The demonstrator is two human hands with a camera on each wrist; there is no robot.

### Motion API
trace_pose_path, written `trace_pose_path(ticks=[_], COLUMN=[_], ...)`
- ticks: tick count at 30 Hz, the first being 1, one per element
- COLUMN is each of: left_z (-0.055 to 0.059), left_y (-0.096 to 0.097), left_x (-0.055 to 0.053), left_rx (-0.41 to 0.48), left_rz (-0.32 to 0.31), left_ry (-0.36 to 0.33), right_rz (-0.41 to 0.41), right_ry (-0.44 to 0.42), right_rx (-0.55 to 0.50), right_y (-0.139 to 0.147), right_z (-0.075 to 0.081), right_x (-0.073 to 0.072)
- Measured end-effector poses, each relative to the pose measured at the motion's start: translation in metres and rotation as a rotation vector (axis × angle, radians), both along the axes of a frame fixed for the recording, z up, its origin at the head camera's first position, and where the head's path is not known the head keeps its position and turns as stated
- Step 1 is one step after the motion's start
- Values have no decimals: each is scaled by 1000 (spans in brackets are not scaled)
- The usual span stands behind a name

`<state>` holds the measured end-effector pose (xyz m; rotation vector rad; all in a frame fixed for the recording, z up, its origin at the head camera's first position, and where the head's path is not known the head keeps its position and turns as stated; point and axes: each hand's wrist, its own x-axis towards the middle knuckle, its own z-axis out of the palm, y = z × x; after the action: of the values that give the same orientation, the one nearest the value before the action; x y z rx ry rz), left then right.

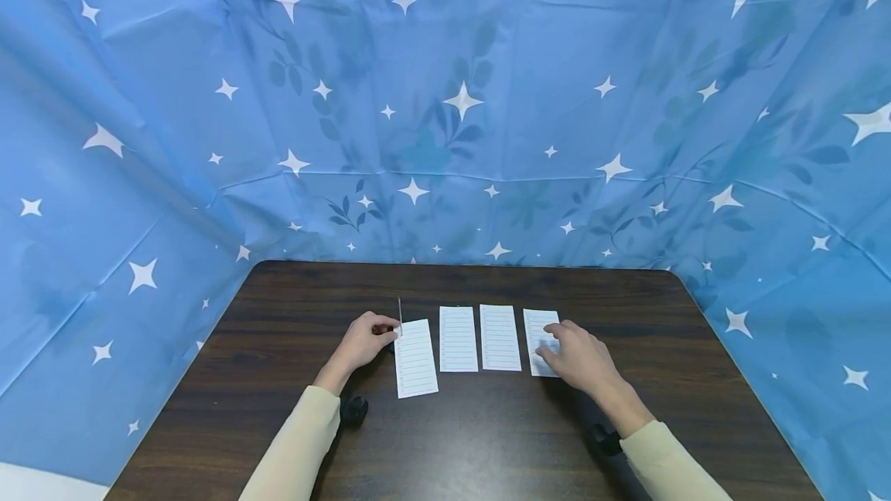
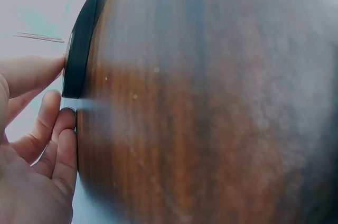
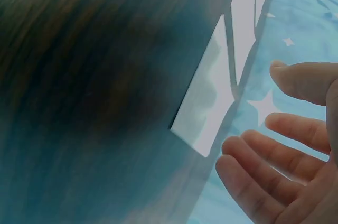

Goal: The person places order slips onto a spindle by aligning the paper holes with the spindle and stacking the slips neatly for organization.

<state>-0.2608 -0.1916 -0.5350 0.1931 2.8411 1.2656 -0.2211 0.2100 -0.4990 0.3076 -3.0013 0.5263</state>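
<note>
Several white lined paper cards stand in a row in the head view. My left hand [image 1: 362, 342] is at the upper left corner of the leftmost card [image 1: 416, 366], thumb and forefinger pinching low on a thin upright stick-like thing [image 1: 400, 309]. That card lies slightly turned and nearer me than the others. In the left wrist view the thumb tip meets a dark flat-sided thing [image 2: 80, 49] whose kind I cannot tell. My right hand [image 1: 585, 358], fingers spread, overlaps the rightmost card [image 1: 540, 331]. In the right wrist view its fingers [image 3: 253, 179] are parted, holding nothing.
Two more lined cards, the left-middle one [image 1: 458, 340] and the right-middle one [image 1: 500, 339], lie side by side between my hands. All are on a dark wood-grain table [image 1: 459, 439]. A blue star-patterned cloth [image 1: 445, 138] hangs behind the table's far edge.
</note>
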Motion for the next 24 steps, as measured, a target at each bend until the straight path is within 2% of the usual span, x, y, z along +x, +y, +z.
trace_pose_path(ticks=[14, 24], left_z=[-1, -3], left_y=[-1, -1], left_x=[0, 1], left_rx=[-1, -4], left_rz=[-14, 1], left_ry=[11, 8], right_rz=[-55, -47], right_ry=[-33, -43], right_rx=[75, 114], right_y=[8, 15], right_z=[-13, -24], right_x=[-2, -1])
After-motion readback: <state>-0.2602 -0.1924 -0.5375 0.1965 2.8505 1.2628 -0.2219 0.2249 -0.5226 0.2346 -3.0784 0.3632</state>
